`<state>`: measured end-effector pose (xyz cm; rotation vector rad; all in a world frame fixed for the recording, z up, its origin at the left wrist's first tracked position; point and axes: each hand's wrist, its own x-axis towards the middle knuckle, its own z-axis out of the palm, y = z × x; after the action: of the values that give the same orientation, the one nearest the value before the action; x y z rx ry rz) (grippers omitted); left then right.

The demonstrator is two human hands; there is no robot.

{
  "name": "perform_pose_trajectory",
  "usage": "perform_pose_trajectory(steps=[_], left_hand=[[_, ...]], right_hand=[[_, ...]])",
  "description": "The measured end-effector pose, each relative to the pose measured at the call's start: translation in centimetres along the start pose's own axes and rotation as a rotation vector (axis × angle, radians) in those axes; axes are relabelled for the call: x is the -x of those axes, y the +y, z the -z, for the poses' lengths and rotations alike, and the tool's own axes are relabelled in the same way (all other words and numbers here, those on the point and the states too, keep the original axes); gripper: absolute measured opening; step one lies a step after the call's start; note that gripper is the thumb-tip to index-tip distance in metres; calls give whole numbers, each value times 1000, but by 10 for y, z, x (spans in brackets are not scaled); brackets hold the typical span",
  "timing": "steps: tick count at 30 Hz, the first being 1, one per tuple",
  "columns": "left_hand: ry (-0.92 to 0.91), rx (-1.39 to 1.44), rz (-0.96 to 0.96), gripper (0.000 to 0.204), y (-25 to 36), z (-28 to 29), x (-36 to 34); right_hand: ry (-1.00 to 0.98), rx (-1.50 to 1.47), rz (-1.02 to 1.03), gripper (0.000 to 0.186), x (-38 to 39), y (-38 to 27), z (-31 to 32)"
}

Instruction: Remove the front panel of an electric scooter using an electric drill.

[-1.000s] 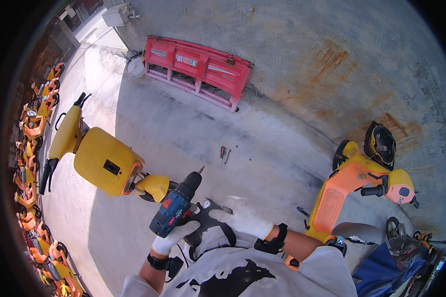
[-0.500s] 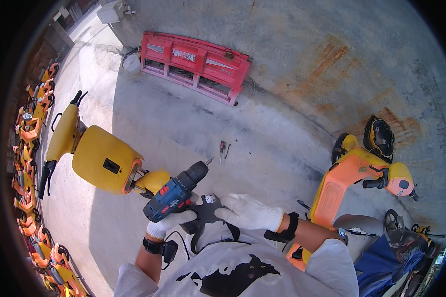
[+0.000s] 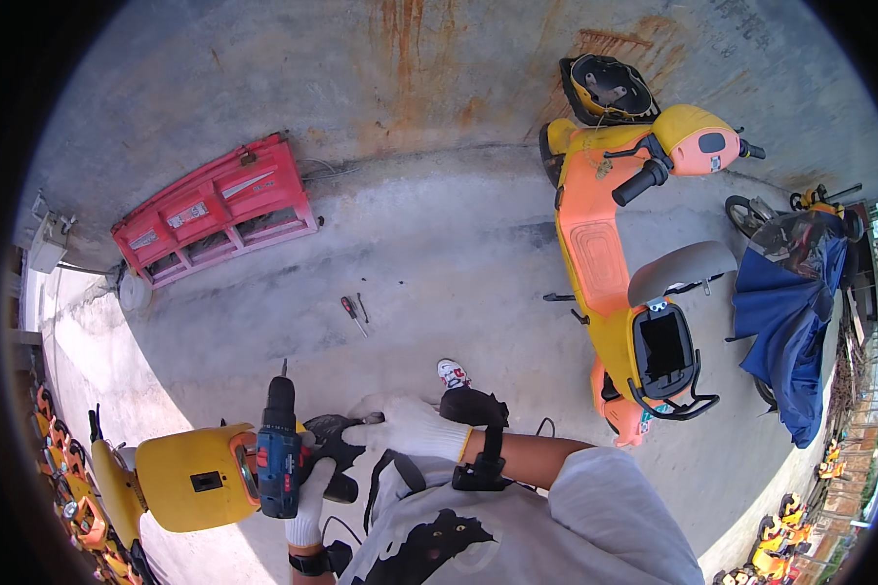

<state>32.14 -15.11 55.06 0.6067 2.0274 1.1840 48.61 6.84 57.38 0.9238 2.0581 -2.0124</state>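
Observation:
A blue-and-black cordless drill (image 3: 278, 458) is gripped in my gloved left hand (image 3: 312, 502), its bit pointing away from me. Beside it, the fingers of my gloved right hand (image 3: 405, 427) close on a flat black piece (image 3: 334, 437) of uneven outline, whose kind I cannot make out. That piece lies close against the drill's side. Part of the drill's handle is hidden by my left hand. Ahead on the concrete floor lie a screwdriver (image 3: 352, 314) with a red-and-black handle and a thin dark tool (image 3: 364, 307).
Just left of the drill stands a yellow scooter (image 3: 190, 478). An orange-and-yellow scooter (image 3: 595, 258) with its seat raised is on the right, beside a blue cover (image 3: 790, 312). A red panel (image 3: 219, 210) leans against the wall, where a black-and-yellow shell (image 3: 610, 90) also rests.
My view has swung to the right, so the raised-seat scooter shows more fully. The drill has turned from pointing up-right to pointing straight ahead. Both hands keep their holds.

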Motion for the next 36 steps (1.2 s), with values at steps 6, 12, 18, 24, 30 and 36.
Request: perform_pose_trajectory(steps=[6,12,18,24,30,36], left_hand=[[-212,-111,-78,44,38,-15,-7],[-266,-41,-97,48,57,-30,-1],[-157,488,105,39,23,-34,-2],[7,606,223,32,5,-20,-4],[67,414,94,44,-18,-14,11],[32,482,-90,50,18,-6,12]], right_hand=[[6,-4,97,50,19,11,15],[-20,-31,-10,46,17,18,25],[-108,237,18,42,12,24,33],[192,21,-193,36,12,83,55],[-6,88,-284,40,3,20,22],[-164,391,27,48,-37,-7,-13]])
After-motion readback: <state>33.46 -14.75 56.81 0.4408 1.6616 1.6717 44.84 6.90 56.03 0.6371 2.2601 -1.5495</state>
